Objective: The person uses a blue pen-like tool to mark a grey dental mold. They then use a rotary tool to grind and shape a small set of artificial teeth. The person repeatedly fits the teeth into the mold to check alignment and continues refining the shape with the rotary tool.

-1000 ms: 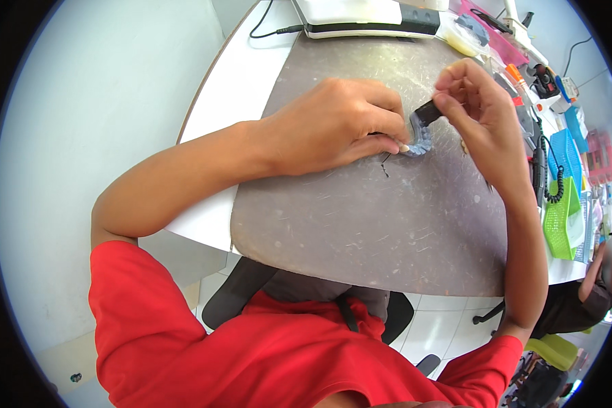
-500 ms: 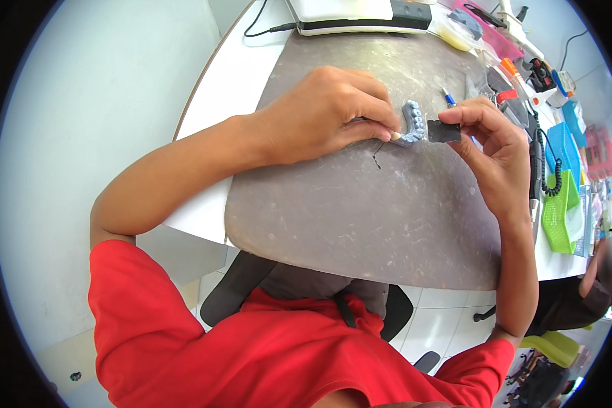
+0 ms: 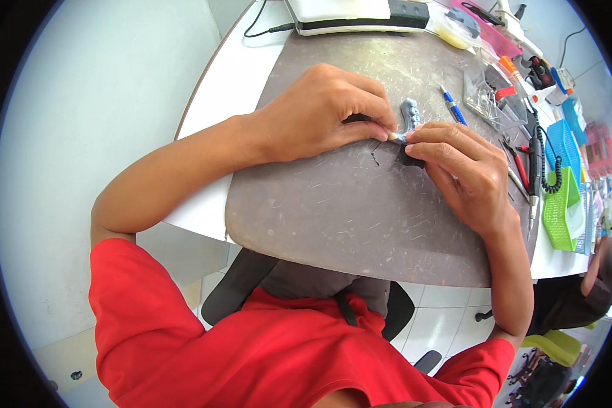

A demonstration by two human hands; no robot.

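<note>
A grey-blue dental model (image 3: 411, 112), an arch with a row of teeth, rests on the brown mat (image 3: 333, 211). My left hand (image 3: 333, 112) pinches a small cream tooth crown (image 3: 392, 136) at the near left end of the arch. From the other side my right hand (image 3: 462, 163) meets it there, thumb and fingers closed over the near end of the model. A piece of thin black sheet (image 3: 409, 159) sticks out below the right fingertips. Those fingers cover part of the arch, and I cannot tell whether the sheet touches the crown.
A blue pen (image 3: 453, 107) lies beyond my right hand. Further right are a clear box (image 3: 483, 98) of small tools, red-handled pliers (image 3: 519, 166) and a handpiece (image 3: 535, 173) with a coiled cord. Green basket (image 3: 557, 211) at the edge; white device (image 3: 360, 26) behind. Another person (image 3: 571, 306) sits at right.
My right hand has moved left with the black sheet, from beside the model onto its near end. My left hand stays nearly in place, still pinching the crown.
</note>
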